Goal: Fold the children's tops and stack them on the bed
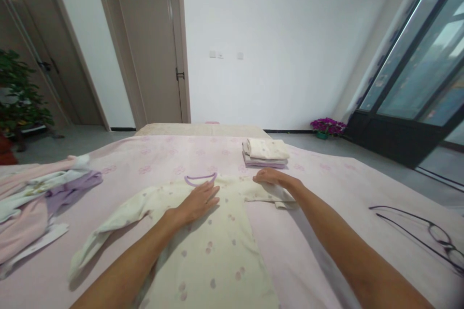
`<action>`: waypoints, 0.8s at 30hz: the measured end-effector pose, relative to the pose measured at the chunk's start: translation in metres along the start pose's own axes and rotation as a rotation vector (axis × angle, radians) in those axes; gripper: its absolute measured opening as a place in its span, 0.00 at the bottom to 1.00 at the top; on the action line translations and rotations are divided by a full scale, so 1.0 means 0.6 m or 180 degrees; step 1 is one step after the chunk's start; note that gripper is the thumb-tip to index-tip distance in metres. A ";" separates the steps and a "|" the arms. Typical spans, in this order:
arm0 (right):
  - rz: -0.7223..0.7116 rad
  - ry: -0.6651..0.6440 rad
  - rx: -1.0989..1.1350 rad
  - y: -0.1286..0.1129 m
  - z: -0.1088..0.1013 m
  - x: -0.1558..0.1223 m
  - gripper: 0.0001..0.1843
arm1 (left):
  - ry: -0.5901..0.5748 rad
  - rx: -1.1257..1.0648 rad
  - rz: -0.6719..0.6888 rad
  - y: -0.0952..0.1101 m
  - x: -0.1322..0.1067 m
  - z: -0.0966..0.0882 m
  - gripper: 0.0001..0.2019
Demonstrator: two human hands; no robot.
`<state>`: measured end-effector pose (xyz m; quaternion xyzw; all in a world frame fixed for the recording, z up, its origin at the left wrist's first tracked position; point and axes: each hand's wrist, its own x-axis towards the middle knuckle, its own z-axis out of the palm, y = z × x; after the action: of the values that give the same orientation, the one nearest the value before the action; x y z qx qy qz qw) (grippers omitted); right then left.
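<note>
A cream long-sleeved child's top with small pale dots and a purple-trimmed neckline lies spread on the pink bedsheet. My left hand rests flat on its chest just below the collar, fingers apart. Over the top's right-hand sleeve, close to the shoulder, my right hand lies with its fingers extended and slightly bent, touching the fabric. Part of that sleeve is hidden under the hand and wrist; its cuff end looks folded. The left-hand sleeve stretches out toward the lower left.
Behind my right hand sits a stack of folded clothes. A loose heap of pink, white and purple garments lies at the left. Black-framed glasses rest on the sheet at the right. Potted purple flowers stand beyond the bed.
</note>
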<state>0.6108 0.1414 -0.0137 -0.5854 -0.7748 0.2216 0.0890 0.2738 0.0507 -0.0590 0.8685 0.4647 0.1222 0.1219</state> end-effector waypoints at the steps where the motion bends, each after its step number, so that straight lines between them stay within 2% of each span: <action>1: 0.0038 -0.0135 0.0061 0.003 -0.003 0.000 0.18 | -0.0019 0.0108 -0.0022 0.001 0.004 0.006 0.27; 3: 0.0060 -0.0358 0.0147 0.008 -0.012 -0.002 0.19 | -0.0038 0.0312 -0.0155 0.004 0.011 0.016 0.29; 7: 0.0095 -0.0533 -0.0018 0.024 -0.040 -0.017 0.17 | 0.0110 0.0598 -0.0384 0.012 0.014 0.033 0.29; 12: 0.0625 -0.0629 -0.0009 0.063 -0.075 -0.042 0.12 | 0.0281 0.0752 -0.0377 0.013 0.012 0.045 0.28; 15: 0.0716 -0.0441 0.0280 0.091 -0.081 -0.053 0.10 | 0.0344 0.0796 -0.0361 0.010 0.013 0.050 0.28; 18: 0.0867 -0.0163 0.0547 0.116 -0.071 -0.061 0.08 | 0.0353 0.0825 -0.0364 0.012 0.013 0.050 0.28; 21: 0.1145 0.0123 0.0140 0.131 -0.059 -0.068 0.09 | 0.0297 0.0825 -0.0392 0.017 0.012 0.046 0.29; 24: 0.1298 0.0402 -0.0430 0.130 -0.053 -0.073 0.07 | 0.0264 0.0820 -0.0442 0.021 0.011 0.043 0.29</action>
<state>0.7041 0.1241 -0.0153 -0.7473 -0.6464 0.1454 0.0512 0.2953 0.0471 -0.0786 0.8369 0.5401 0.0887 -0.0017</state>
